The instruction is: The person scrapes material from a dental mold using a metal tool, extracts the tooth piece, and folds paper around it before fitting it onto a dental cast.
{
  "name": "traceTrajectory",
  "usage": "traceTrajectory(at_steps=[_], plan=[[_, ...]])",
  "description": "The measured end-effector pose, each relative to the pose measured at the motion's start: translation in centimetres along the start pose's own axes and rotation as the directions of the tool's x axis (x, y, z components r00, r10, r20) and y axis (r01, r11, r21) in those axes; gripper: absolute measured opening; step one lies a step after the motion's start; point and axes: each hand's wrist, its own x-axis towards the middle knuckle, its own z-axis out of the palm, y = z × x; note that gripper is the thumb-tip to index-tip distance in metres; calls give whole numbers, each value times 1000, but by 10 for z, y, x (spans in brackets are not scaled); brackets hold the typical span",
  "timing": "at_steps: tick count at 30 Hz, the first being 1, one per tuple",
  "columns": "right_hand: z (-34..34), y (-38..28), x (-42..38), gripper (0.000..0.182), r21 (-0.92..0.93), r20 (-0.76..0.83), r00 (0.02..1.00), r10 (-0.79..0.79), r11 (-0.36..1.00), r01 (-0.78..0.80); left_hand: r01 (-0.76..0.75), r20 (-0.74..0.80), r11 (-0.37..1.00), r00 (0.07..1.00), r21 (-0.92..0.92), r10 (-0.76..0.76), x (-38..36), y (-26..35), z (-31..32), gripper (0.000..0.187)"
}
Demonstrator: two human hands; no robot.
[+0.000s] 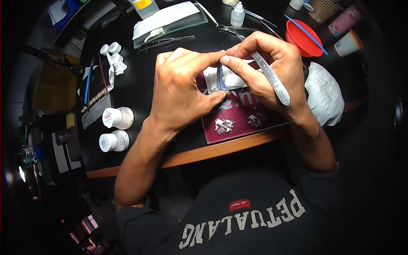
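Note:
My left hand (180,87) is closed, thumb below and fingertips above, on a narrow bluish translucent piece (220,77). Its exact kind I cannot make out. In my right hand (272,63) is a flat silvery metal handle (274,83) with fine markings, like a scalpel handle; its working end is hidden by the fingers. The right fingertips meet the left index fingertip at the top of the bluish piece. White tissue (236,80) lies beneath the hands on a dark red mat (221,135). White shavings (224,125) are piled on the mat's near part.
Two white-lidded jars (114,141) and a tooth shade guide (97,111) stand left. Tweezers (168,41) lie before a glass slab (204,19). A dropper bottle (238,16) stands behind the hands. A red bowl (299,42) and white plastic bag (325,95) are right.

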Motion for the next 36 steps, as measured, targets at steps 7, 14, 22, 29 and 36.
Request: traceTrajectory(at_steps=[7,14,22,29,36], plan=[[-5,-2,2,12,65,29,982,188,980,-190,-69,-49,997,997,-23,68,4,-2,-1,61],[-14,9,-8,14,313,-11,971,238,923,-222,171,-53,978,983,-120,-178,1,-3,-4,35],[2,3,-32,12,385,-99,969,228,906,-174,446,81,809,888,-382,-452,1,2,0,28],[5,-2,-40,14,71,-157,987,-23,997,34,489,205,699,867,-523,-453,3,-3,-4,45],[5,-3,-41,14,-17,-127,986,-105,994,103,470,189,624,866,-624,-463,3,3,-1,49]])
